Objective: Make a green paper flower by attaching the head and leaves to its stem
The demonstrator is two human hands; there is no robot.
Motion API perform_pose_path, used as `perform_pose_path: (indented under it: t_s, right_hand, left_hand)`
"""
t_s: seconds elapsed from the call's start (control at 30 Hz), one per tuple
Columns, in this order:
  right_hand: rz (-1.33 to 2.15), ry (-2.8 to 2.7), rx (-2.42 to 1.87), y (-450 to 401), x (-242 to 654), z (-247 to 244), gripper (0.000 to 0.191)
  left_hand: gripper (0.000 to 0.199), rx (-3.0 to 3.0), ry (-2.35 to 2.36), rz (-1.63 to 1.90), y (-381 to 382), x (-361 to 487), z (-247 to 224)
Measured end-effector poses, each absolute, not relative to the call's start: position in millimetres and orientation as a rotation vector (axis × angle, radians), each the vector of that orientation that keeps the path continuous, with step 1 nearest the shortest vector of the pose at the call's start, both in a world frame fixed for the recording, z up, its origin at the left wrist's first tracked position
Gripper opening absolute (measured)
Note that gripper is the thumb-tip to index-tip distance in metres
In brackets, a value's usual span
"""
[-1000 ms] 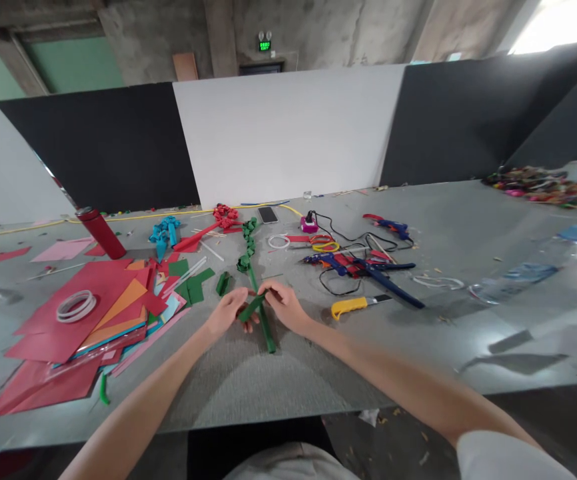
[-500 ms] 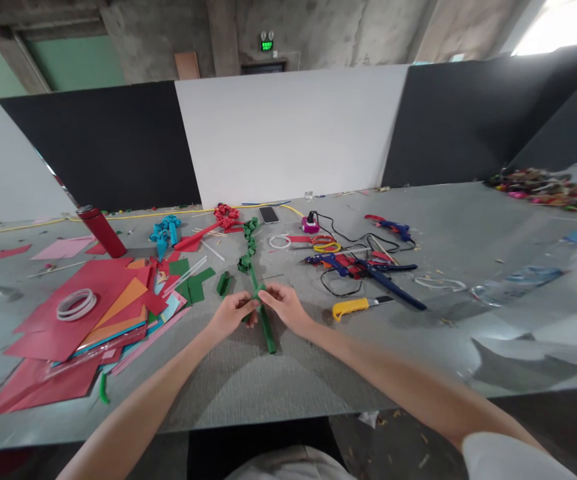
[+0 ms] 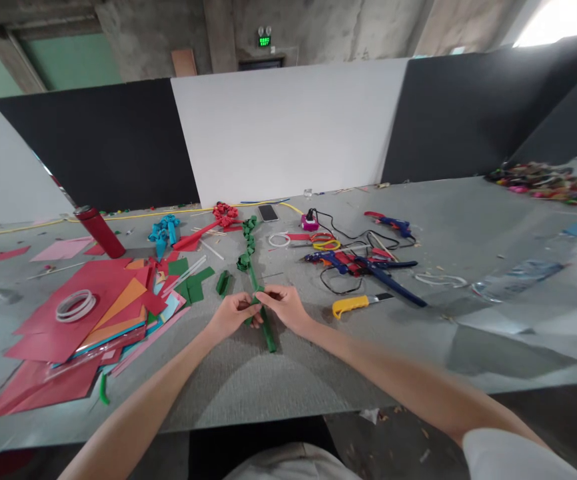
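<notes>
My left hand is closed, its thumb and fingers pinching a small green paper piece beside a green paper stem. My right hand pinches the same green paper at the stem from the right. The stem lies on the table, and its far part carries a chain of green curled paper. A short folded green piece lies left of it. Fingers cover much of the spot where the hands meet.
A paper stack with a tape roll and a red bottle are at left. To the right lie a yellow-handled knife, a glue gun, dark blue pliers, a purple plug adapter and a plastic bottle.
Both hands stay at the stem, with only slight finger movement. The view has shifted slightly.
</notes>
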State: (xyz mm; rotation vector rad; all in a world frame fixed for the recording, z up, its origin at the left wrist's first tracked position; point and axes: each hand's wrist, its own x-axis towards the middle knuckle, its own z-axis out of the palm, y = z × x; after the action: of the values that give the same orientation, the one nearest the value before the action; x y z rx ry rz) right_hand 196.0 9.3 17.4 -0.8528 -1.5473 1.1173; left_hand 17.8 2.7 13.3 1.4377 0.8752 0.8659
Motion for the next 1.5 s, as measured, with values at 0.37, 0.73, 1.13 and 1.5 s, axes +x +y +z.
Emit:
perform_pose_path:
  t_s: [0.37, 0.73, 1.13, 1.5]
  right_hand:
    - [1.122, -1.534, -0.870, 13, 198, 16, 0.042]
    - [1.041, -1.558, -0.928, 16, 201, 15, 0.043]
    - [0.976, -1.521, -0.929, 15, 201, 17, 0.042]
    - [0.948, -1.575, -0.976, 33, 211, 14, 0.042]
  left_hand:
    - [0.042, 1.517, 0.861, 0.859, 0, 18, 21]
    - [0.038, 1.539, 0.929, 0.807, 4, 15, 13]
    - [0.040, 1.620, 0.972, 0.840, 0, 19, 11]
    - [0.040, 1.629, 0.943, 0.813, 6, 19, 9]
